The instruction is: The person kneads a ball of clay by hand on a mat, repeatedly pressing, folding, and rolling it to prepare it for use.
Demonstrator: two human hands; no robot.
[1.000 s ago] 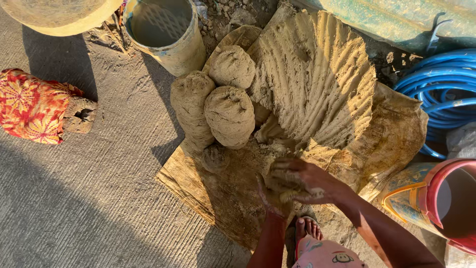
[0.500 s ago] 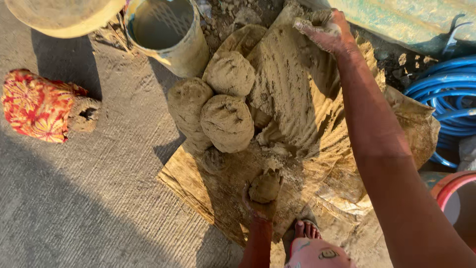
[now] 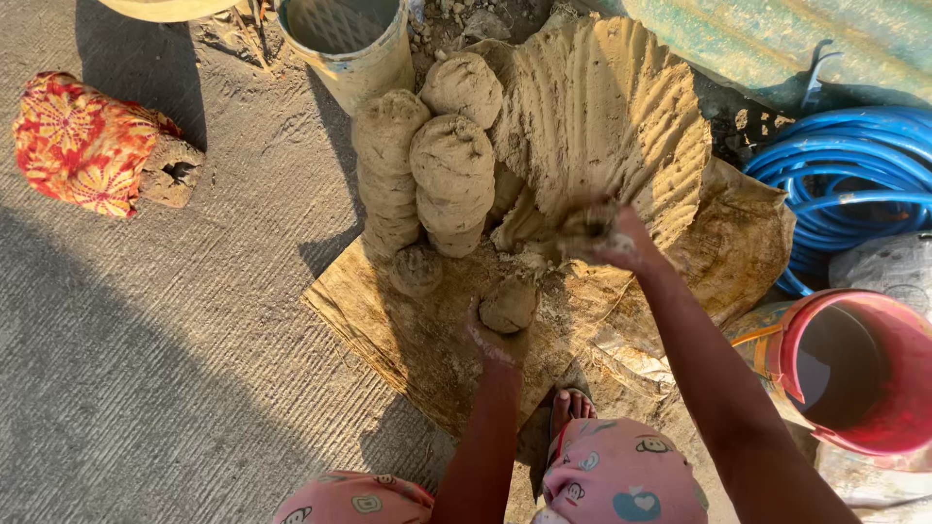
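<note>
A big mound of wet clay (image 3: 607,107) with finger grooves rests on a clay-smeared sack (image 3: 408,330) on the ground. Three rolled clay lumps (image 3: 451,170) stand upright against its left side. A smaller ball (image 3: 416,269) lies in front of them. My left hand (image 3: 497,335) cups a small clay lump (image 3: 509,305) on the sack. My right hand (image 3: 607,236) is blurred at the foot of the mound, fingers closed on a scoop of clay.
A pale bucket (image 3: 351,41) stands behind the lumps. A red floral cloth bundle (image 3: 83,144) lies at left on the concrete. Coiled blue hose (image 3: 845,175) and a red bucket (image 3: 854,374) sit at right. My foot (image 3: 571,408) rests near the sack's front edge.
My right hand has come down from the top of the mound to its foot, dragging clay with it. My left hand has stayed on the small lump on the sack.
</note>
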